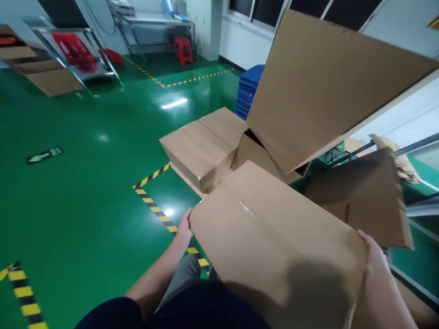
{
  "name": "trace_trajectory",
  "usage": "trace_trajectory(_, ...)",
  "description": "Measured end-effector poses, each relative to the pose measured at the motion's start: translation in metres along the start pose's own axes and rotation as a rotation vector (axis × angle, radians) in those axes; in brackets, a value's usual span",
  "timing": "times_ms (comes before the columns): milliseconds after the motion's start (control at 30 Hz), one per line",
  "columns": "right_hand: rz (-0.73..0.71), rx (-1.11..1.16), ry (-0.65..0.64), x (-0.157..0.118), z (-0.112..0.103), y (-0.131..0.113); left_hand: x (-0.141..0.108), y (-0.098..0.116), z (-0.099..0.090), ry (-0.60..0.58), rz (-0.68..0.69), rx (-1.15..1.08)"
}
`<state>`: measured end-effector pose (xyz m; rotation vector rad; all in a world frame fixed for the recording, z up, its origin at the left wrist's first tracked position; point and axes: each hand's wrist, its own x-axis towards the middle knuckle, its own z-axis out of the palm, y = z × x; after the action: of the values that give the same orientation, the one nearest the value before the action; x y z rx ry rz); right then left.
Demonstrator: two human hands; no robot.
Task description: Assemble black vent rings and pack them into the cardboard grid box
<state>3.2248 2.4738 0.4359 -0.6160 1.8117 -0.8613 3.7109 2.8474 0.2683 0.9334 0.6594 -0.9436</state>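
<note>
Between my two hands is a large brown cardboard box point(274, 228), closed along its top seam and tilted in front of my body. My left hand point(185, 228) grips its left edge near the far corner. On the opposite side my right hand point(372, 251) clasps the right end, its fingers partly hidden behind the cardboard. Just beyond the held box, another closed cardboard box point(202, 141) sits on a low pallet point(187, 179). The box's underside is out of sight.
A big cardboard sheet point(329, 87) leans up at the right, near an open carton point(356, 201) by metal rails. A stack of blue folded crates point(248, 91) stands behind. Yellow-black tape point(154, 208) marks the green floor. Red stools point(184, 50) and a bench point(154, 18) stand farther back.
</note>
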Motion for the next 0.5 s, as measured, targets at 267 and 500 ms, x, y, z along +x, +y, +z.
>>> trace_trajectory(267, -0.022, -0.008, 0.003, 0.154, 0.153, 0.042, 0.159, 0.036, 0.097, 0.162, 0.070, 0.029)
trace_trajectory(500, -0.003, 0.025, 0.000, 0.291, 0.281, 0.128, 0.314, 0.015, 0.099, 0.258, 0.245, -0.006)
